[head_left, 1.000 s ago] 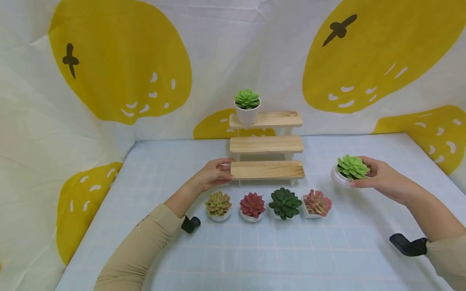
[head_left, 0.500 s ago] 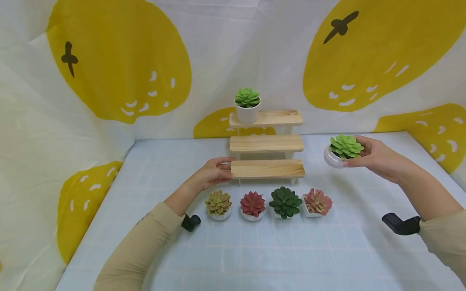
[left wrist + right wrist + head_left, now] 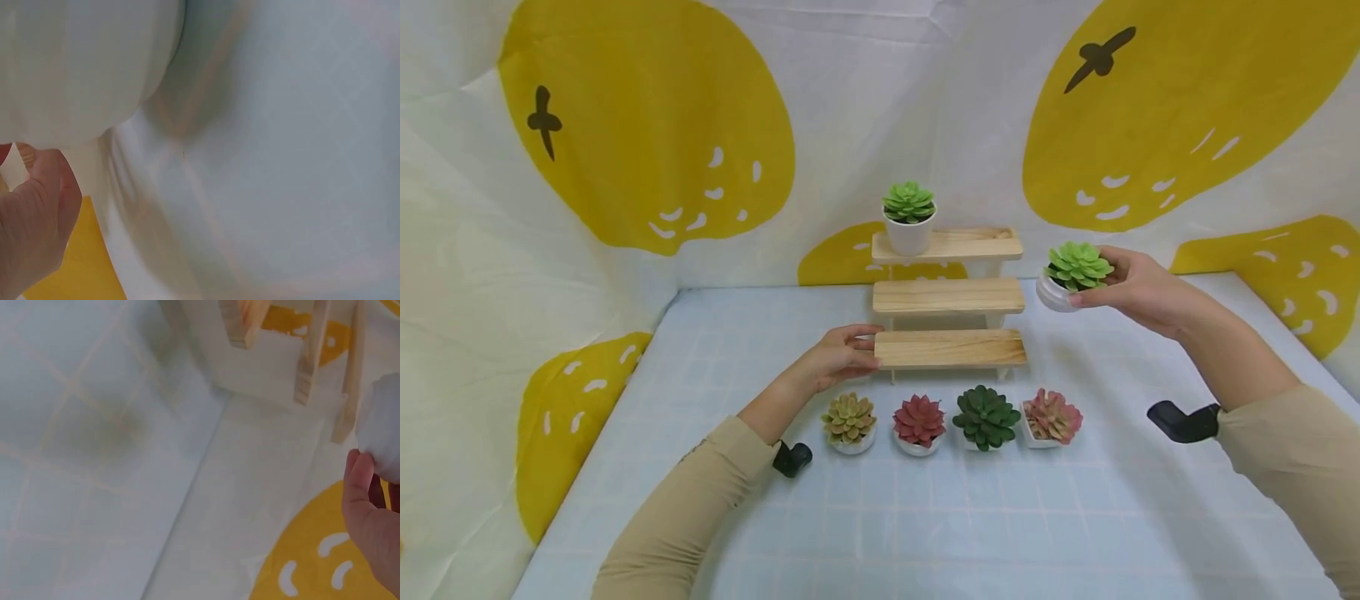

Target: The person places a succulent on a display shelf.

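Note:
A three-tier wooden shelf (image 3: 951, 348) stands near the back of the table. At the left end of its lowest board, my left hand (image 3: 838, 357) grips the edge between thumb and fingers. In the air to the right of the top tiers, my right hand (image 3: 1146, 287) holds a bright green potted succulent (image 3: 1078, 265), its white pot tilted a little. In the right wrist view only the white pot (image 3: 382, 425) of that plant shows, beside the fingertips (image 3: 362, 467). A similar green succulent (image 3: 909, 221) sits upright at the left of the top board.
In a row before the shelf stand a yellowish succulent (image 3: 849, 419), a red succulent (image 3: 919, 422), a dark green succulent (image 3: 987, 417) and a pink succulent (image 3: 1052, 417), all in white pots. A lemon-print cloth (image 3: 865, 100) hangs behind the table (image 3: 925, 525).
My right hand has carried the green potted succulent up and to the left, toward the shelf. The left hand has stayed at the lowest board.

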A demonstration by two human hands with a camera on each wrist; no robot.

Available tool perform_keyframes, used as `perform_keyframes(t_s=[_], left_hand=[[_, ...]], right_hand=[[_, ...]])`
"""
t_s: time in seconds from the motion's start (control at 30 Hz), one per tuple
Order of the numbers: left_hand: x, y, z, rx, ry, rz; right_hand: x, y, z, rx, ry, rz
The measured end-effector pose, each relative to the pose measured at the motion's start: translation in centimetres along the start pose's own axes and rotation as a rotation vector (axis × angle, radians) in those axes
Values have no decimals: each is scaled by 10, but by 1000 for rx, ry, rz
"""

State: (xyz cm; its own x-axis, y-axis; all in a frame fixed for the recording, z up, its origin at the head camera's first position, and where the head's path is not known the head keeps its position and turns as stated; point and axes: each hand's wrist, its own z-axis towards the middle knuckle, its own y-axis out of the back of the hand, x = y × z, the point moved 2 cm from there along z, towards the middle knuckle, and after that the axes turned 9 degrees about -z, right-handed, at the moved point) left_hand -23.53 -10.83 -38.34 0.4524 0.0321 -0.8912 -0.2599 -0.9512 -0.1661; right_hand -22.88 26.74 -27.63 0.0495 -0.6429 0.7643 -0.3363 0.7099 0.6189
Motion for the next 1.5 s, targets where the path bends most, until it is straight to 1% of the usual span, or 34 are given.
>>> perform_keyframes(t_s=[0.17,0.33,0.57,0.8,0.93,1.2,1.5], left_hand=[[0,0,1,-5,2,2],[1,-1,0,-3,1,4],[0,0,1,-6,-1,8],[0,-1,0,0,-1,15],[1,-1,-1,-10,6,11],[0,-1,0,-8,-4,12],[-2,-3,-4,-5,-2,11]], right_hand=[[13,-3,13,-6,17,40],[24,-5,25,2,12,74],[38,-8,39,-21,18,129],[46,-14,53,-40,18,151],[53,-18,61,-59,28,153],[64,-29,78,-127,68,186],[69,-35,89,-149,36,222]])
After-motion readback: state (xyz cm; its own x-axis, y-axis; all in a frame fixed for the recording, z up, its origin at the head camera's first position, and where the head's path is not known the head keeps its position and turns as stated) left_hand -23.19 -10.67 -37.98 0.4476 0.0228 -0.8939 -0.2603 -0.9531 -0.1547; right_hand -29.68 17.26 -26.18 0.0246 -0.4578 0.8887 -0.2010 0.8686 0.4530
